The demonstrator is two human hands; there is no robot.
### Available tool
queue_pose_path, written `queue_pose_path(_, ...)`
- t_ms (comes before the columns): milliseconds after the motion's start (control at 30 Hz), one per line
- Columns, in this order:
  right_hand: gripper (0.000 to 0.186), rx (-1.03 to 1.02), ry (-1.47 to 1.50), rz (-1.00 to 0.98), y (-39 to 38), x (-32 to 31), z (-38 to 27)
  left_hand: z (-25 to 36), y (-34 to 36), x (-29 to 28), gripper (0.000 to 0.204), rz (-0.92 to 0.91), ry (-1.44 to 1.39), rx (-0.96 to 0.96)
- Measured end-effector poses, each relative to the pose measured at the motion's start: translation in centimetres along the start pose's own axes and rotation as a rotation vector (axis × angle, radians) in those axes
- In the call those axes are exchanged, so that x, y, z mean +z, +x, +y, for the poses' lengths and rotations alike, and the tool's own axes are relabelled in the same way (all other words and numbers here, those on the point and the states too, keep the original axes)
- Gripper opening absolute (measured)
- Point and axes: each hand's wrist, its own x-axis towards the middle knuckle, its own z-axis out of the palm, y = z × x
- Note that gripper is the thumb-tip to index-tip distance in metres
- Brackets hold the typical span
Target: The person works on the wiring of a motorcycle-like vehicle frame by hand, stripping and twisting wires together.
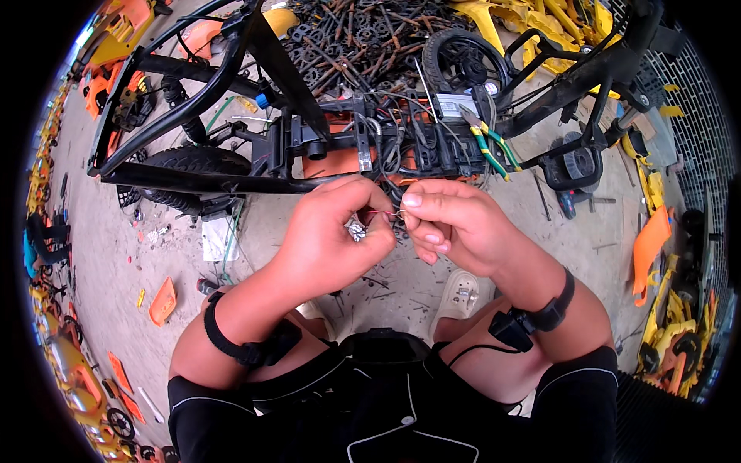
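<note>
In front of the scooter-like black frame [231, 183], my two hands meet at a thin red wire [380, 211]. My left hand [328, 231] pinches it between thumb and curled forefinger. From the other side, my right hand [459, 224] grips the wire's lighter-coloured end with thumb and forefinger, its other fingers loosely bent. Through the gap of my left hand shows a crumpled silvery bit [356, 230]; whether it is held or lies behind, I cannot tell. Just beyond my hands, dark cables [394, 147] run across the frame's middle. Pliers with green and yellow handles [491, 147] rest on the frame at the right.
Behind the frame lies a heap of rusty metal parts [347, 38]. Yellow panels [556, 23] pile up at the far right. A blue-and-black power tool [567, 202] is on the floor at right. An orange panel [163, 302] lies at left, near a white sheet [219, 241].
</note>
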Motion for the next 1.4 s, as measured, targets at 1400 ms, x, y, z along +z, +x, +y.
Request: queue_pose_path(1400,0.031,-0.271,0.198,0.019,-2.7,-1.2,-2.2,1.3,-0.1,-0.3,0.018,0.034,0.253,0.364)
